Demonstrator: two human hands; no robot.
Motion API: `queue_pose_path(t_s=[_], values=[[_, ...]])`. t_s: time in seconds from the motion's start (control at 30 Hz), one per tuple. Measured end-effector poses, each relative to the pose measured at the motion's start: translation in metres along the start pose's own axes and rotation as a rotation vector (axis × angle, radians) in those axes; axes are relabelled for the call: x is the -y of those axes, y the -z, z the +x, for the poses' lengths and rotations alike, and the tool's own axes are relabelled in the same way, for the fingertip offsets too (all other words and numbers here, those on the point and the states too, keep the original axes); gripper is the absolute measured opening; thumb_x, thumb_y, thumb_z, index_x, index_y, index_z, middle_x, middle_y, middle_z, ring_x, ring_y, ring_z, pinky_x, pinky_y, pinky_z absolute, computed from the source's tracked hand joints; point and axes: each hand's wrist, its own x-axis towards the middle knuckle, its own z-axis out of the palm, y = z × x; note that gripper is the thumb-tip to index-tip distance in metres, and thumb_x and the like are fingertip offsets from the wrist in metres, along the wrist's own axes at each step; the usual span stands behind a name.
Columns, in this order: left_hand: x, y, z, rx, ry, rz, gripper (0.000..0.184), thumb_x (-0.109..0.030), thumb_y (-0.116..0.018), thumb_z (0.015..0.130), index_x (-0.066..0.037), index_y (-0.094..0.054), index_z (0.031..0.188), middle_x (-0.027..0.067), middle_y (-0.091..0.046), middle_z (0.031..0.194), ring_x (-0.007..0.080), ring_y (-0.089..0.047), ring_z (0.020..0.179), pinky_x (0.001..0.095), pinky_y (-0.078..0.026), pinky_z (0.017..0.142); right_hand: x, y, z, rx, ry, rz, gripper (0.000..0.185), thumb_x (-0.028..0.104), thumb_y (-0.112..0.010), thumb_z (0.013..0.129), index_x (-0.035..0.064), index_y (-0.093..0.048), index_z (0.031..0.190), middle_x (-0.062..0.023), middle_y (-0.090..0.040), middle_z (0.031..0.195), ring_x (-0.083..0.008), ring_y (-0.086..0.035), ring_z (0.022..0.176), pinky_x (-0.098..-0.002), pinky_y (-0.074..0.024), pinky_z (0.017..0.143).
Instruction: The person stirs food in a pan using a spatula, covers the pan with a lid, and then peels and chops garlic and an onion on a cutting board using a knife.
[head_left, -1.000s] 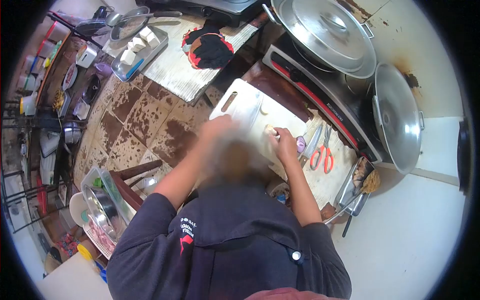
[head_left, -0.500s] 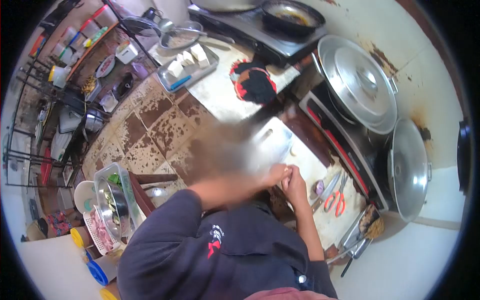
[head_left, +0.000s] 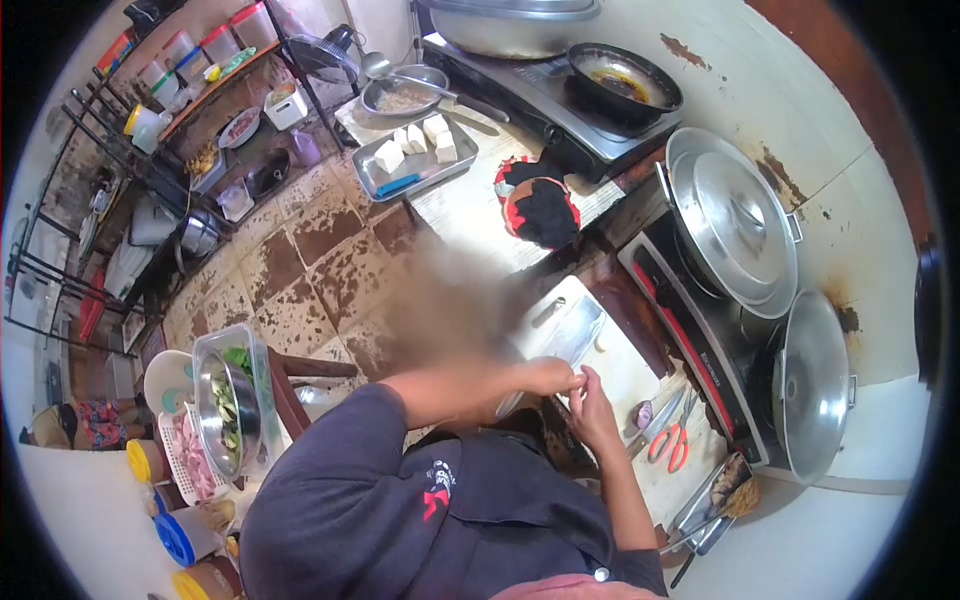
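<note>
My left hand (head_left: 548, 376) and my right hand (head_left: 594, 412) meet over the near edge of a white cutting board (head_left: 632, 368). Their fingertips are pinched together; whatever lies between them is too small to make out. On the board are a broad, shiny metal blade (head_left: 572, 335) and a small pale piece (head_left: 601, 342) resembling a garlic clove. Beside my right hand sit a purple onion piece (head_left: 641, 414), a knife (head_left: 656, 418) and orange-handled scissors (head_left: 669, 446). A blurred patch hides the area left of the board.
Ahead, a metal tray (head_left: 447, 177) holds white blocks, near a black-and-red cloth (head_left: 541, 208) and a frying pan (head_left: 628, 90) on a stove. A large lidded pot (head_left: 735, 215) and a wok (head_left: 815, 390) stand right. Left is a bowl (head_left: 226, 420) of cut vegetables.
The view has shifted, so the surroundings appear lower in the frame. My hands remain together at the board's edge, with the fingers slightly rearranged.
</note>
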Motion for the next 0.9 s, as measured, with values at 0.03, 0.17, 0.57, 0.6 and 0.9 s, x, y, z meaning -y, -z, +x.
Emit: queue_pose_path(t_s=[0.03, 0.17, 0.57, 0.6, 0.9], values=[[-0.003, -0.005, 0.001, -0.027, 0.061, -0.037, 0.065, -0.055, -0.028, 0.092, 0.000, -0.062, 0.079, 0.0238, -0.060, 0.075, 0.0366, -0.058, 0.072, 0.0430, -0.044, 0.067, 0.002, 0.004, -0.003, -0.002, 0.010, -0.023, 0.045, 0.015, -0.052, 0.087, 0.0000, -0.037, 0.126, -0.0268, -0.055, 0.107, -0.0395, -0.059, 0.089, -0.0431, -0.0468, 0.074], [-0.011, -0.018, 0.010, 0.021, 0.439, -0.707, 0.064, -0.059, -0.031, 0.088, -0.001, -0.057, 0.077, 0.0115, -0.051, 0.058, 0.0206, -0.049, 0.046, 0.0343, -0.037, 0.044, 0.012, 0.018, -0.008, -0.040, 0.081, -0.079, 0.053, 0.015, -0.054, 0.087, 0.0020, -0.033, 0.133, -0.0218, -0.054, 0.103, -0.0360, -0.059, 0.083, -0.0408, -0.0481, 0.070], [-0.082, -0.054, 0.002, -0.498, 0.302, -0.573, 0.072, -0.063, -0.028, 0.089, 0.002, -0.059, 0.096, 0.0162, -0.060, 0.070, 0.0267, -0.056, 0.066, 0.0390, -0.044, 0.063, -0.027, 0.034, -0.008, -0.166, 0.164, -0.237, 0.016, 0.018, -0.046, 0.091, 0.0037, -0.050, 0.097, -0.0200, -0.057, 0.076, -0.0389, -0.059, 0.068, -0.0463, -0.0471, 0.058], [-0.085, -0.055, 0.002, -0.492, 0.283, -0.511, 0.072, -0.063, -0.028, 0.089, 0.002, -0.060, 0.095, 0.0176, -0.060, 0.072, 0.0279, -0.057, 0.068, 0.0394, -0.044, 0.065, -0.029, 0.035, -0.009, -0.158, 0.103, -0.217, 0.015, 0.018, -0.046, 0.092, 0.0032, -0.050, 0.094, -0.0205, -0.057, 0.071, -0.0398, -0.058, 0.065, -0.0465, -0.0469, 0.057], [-0.042, -0.069, 0.005, -0.506, -0.128, -0.213, 0.049, -0.048, -0.037, 0.092, -0.004, -0.056, 0.082, 0.0118, -0.055, 0.071, 0.0228, -0.053, 0.067, 0.0329, -0.041, 0.065, -0.065, 0.024, -0.010, -0.055, -0.443, 1.220, 0.020, 0.021, -0.042, 0.095, 0.0059, -0.051, 0.088, -0.0015, -0.047, 0.057, -0.0097, -0.041, 0.039, -0.0235, -0.0305, 0.035]])
